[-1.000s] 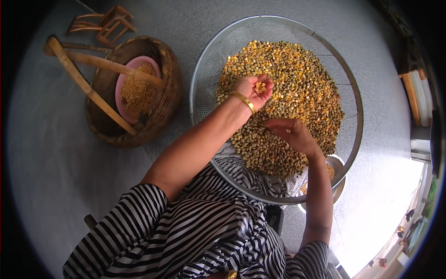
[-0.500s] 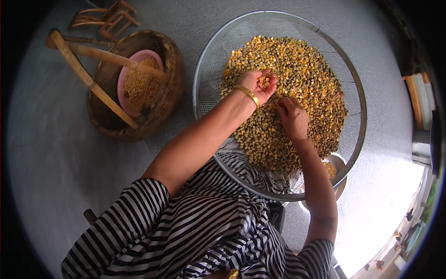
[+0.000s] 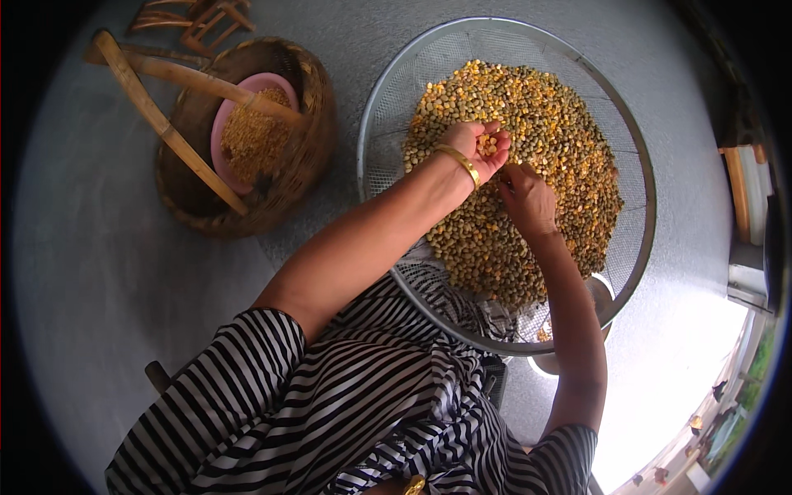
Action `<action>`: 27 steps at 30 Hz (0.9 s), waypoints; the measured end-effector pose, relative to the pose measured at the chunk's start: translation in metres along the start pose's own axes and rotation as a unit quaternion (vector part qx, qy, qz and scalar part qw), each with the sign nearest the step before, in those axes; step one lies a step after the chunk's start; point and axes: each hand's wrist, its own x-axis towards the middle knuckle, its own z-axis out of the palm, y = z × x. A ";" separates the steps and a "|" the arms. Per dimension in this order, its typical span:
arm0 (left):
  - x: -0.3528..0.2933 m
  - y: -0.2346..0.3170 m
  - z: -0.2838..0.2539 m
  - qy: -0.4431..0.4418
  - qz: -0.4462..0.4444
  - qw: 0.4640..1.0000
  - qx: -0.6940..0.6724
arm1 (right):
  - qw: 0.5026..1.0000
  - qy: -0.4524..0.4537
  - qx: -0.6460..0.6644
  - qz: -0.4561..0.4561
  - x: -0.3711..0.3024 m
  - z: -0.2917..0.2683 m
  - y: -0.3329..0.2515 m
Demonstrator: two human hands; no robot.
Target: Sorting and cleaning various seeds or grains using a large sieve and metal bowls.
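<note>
A wide, round mesh sieve [image 3: 385, 153] with a grey rim holds a broad heap of dried beans [image 3: 569, 124], greenish-brown mixed with yellow. Over the heap, my left hand [image 3: 477, 147] is cupped palm up, a gold bangle at its wrist. In its palm lies a small pile of pale yellow beans [image 3: 487, 146]. Just to the right and nearer to me, my right hand [image 3: 532, 205] points down at the heap with its fingers drawn together. Its fingertips are partly hidden, and I cannot make out what is between them.
On the floor at left stands a woven basket [image 3: 289, 194] with a bamboo handle [image 3: 153, 107]. Inside it is a pink basin [image 3: 221, 136] of yellow grains. A small wooden stool [image 3: 214, 25] lies behind. A metal bowl [image 3: 601, 289] shows partly under the sieve's near right rim.
Both hands and the sieve appear slightly farther right in view, while the basket sits a little higher. My left hand stays cupped around the yellow beans; my right fingers remain at the heap.
</note>
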 end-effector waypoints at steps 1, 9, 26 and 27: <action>0.001 0.000 0.000 0.005 -0.001 1.000 -0.003 | 1.000 -0.001 -0.006 0.010 0.001 0.002 0.000; 0.001 -0.001 -0.003 0.027 0.008 1.000 0.009 | 0.965 -0.028 0.251 0.074 -0.005 -0.007 0.024; -0.039 -0.002 0.012 -0.077 -0.023 0.996 0.036 | 0.996 0.030 0.086 -0.022 -0.006 -0.004 0.009; -0.046 -0.004 0.008 -0.076 -0.023 0.996 0.039 | 0.994 0.037 0.095 -0.035 -0.006 -0.005 0.010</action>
